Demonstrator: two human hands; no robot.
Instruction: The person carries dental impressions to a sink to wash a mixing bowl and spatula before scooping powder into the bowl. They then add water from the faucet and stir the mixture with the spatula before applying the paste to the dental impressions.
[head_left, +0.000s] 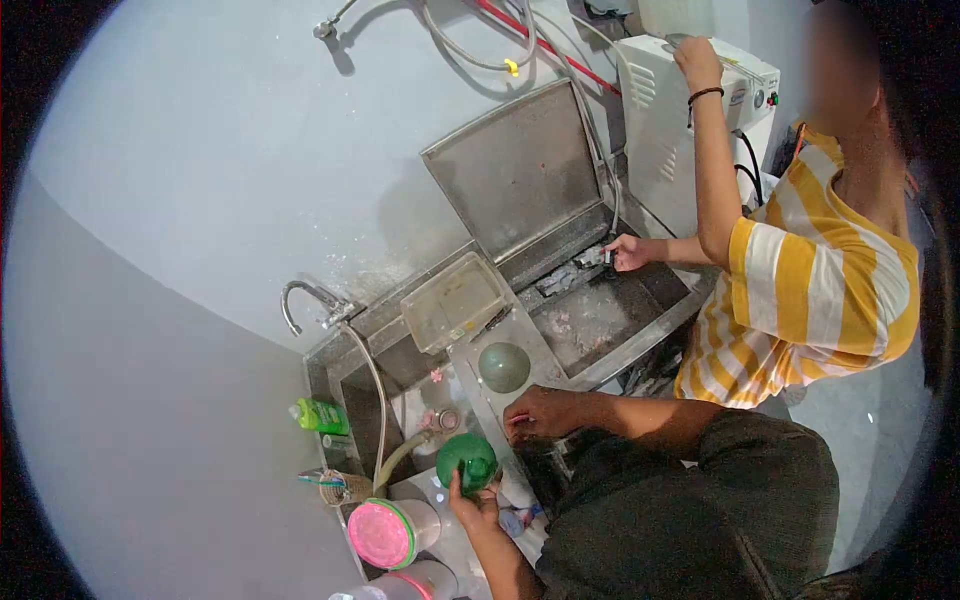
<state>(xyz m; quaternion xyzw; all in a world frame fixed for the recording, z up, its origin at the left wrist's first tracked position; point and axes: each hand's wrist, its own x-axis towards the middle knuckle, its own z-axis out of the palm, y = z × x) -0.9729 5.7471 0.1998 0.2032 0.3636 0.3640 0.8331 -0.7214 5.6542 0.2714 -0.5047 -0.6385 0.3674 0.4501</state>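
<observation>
My left hand (476, 505) grips a round green bowl (463, 455) by its near edge, above the left sink basin. My right hand (538, 412) is held over the counter edge with its fingers curled in. Whatever may be in those fingers is hidden. Just beyond my right hand, a grey-green round bowl (504, 367) rests on the metal counter (480, 395) between the two basins. Pink scraps (436, 376) lie in the left basin near the drain (447, 420).
A co-worker in a striped shirt (800, 270) stands at the right basin (590, 325), under a raised metal lid (525, 165). A clear plastic tray (455, 300) sits behind. Around the left basin are a tap (315, 300), a green bottle (320, 415) and a pink-lidded tub (382, 534).
</observation>
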